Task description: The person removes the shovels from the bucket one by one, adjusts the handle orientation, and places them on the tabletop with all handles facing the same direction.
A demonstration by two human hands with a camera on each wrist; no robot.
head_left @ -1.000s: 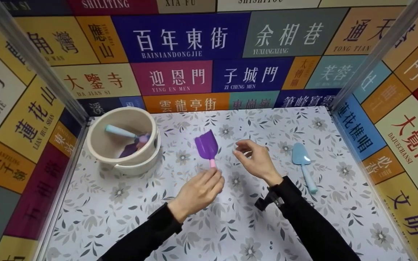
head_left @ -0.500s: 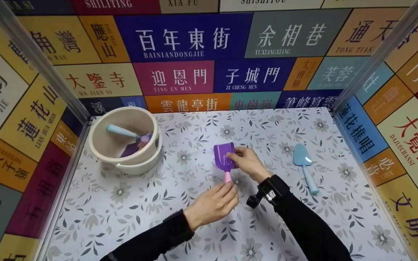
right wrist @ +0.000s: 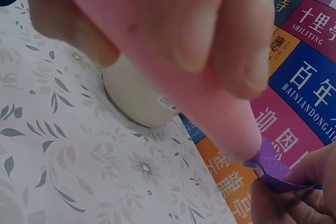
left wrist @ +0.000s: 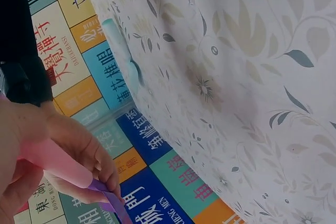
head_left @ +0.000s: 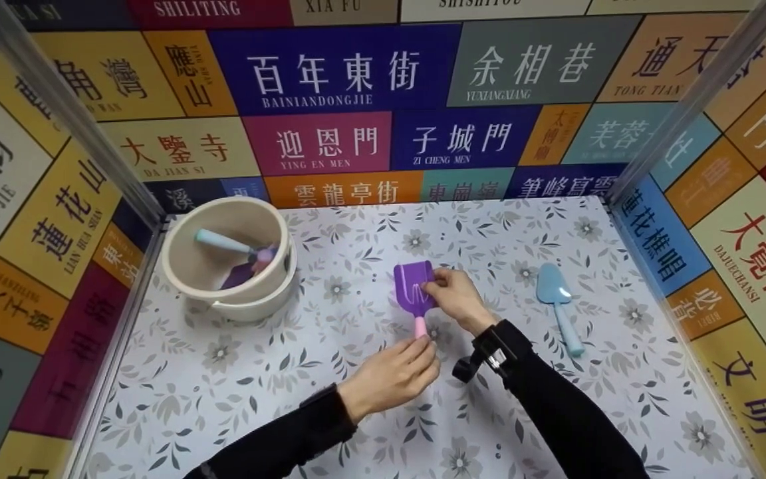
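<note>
In the head view a toy shovel with a purple blade and pink handle is held above the table, blade pointing away. My left hand grips the pink handle near its end. With thumb and fingers my right hand pinches the blade's right edge. The right wrist view shows the pink handle close up under the left hand's fingers, and the purple blade pinched at lower right. From the left wrist, the handle runs down towards the right hand.
A cream bucket at the left back holds a light blue handle and purple and pink pieces. A light blue toy trowel lies on the flower-patterned table at right. Panels with lettering enclose the back and sides.
My left hand has carried the shovel rightwards and slightly towards me. My right hand, apart from it a second ago, has come to pinch the blade. Little differs over the last half second.
</note>
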